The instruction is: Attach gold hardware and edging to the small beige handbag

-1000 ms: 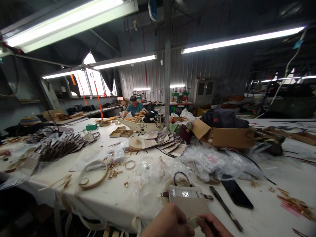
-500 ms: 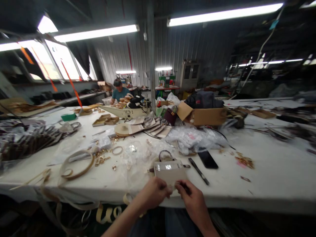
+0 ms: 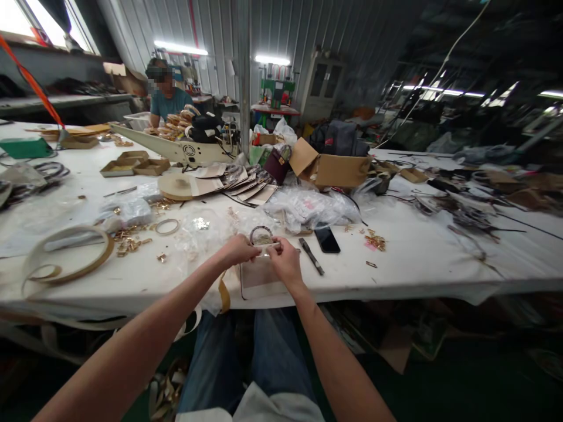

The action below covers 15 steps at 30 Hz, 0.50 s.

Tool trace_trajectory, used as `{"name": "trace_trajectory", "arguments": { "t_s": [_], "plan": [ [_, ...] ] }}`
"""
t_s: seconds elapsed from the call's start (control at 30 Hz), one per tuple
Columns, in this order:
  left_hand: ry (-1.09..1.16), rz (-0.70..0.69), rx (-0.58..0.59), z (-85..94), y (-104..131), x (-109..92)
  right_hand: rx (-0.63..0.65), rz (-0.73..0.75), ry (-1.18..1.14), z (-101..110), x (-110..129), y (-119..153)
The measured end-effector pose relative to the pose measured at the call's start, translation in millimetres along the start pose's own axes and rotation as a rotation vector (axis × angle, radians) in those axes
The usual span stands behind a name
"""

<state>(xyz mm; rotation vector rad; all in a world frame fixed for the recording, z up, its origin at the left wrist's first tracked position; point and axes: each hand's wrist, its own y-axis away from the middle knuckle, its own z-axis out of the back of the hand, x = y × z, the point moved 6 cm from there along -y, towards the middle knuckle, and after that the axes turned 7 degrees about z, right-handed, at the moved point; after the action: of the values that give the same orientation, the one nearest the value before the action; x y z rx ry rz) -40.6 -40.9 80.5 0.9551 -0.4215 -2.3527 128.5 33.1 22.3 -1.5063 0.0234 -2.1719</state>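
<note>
A light grey handbag [image 3: 260, 274] lies flat at the table's front edge, its round dark handle [image 3: 261, 230] pointing away from me. Both of my hands are over its upper part. My left hand [image 3: 241, 249] is closed at the bag's top left, fingertips pinched. Opposite it, my right hand [image 3: 284, 258] is closed at the top right, its fingertips close to those of my left hand. Whatever lies between the fingertips is too small to make out. To the right of my right hand are a dark slim tool [image 3: 311, 257] and a black phone [image 3: 328, 239].
On the left lie a tape roll [image 3: 105, 252], gold fittings [image 3: 129, 243] and clear plastic. Flat panels [image 3: 237, 181], a plastic bag heap [image 3: 303, 208] and a cardboard box [image 3: 343, 170] stand behind. More gold pieces [image 3: 376, 240] are at right. A person [image 3: 169, 99] sits across the table.
The view has tilted down and shifted right. Both hands have moved from the bag's lower edge up to its top, with their fingertips now over the metal-trimmed part.
</note>
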Motion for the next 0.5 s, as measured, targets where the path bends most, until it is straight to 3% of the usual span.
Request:
{"name": "trace_trajectory", "arguments": {
  "t_s": [0.17,0.33,0.5],
  "plan": [
    [-0.061,0.111,0.039,-9.5,-19.8,1.8,0.029,0.006,0.167,-11.8,-16.0,-0.7],
    [-0.099,0.120,0.065,-13.4,-26.7,-4.0,0.076,-0.003,0.209,-11.2,-19.5,-2.5],
    [-0.104,0.138,0.094,-18.1,-30.6,3.8,0.106,0.008,0.258,-14.2,-19.9,-2.7]
  ]
}}
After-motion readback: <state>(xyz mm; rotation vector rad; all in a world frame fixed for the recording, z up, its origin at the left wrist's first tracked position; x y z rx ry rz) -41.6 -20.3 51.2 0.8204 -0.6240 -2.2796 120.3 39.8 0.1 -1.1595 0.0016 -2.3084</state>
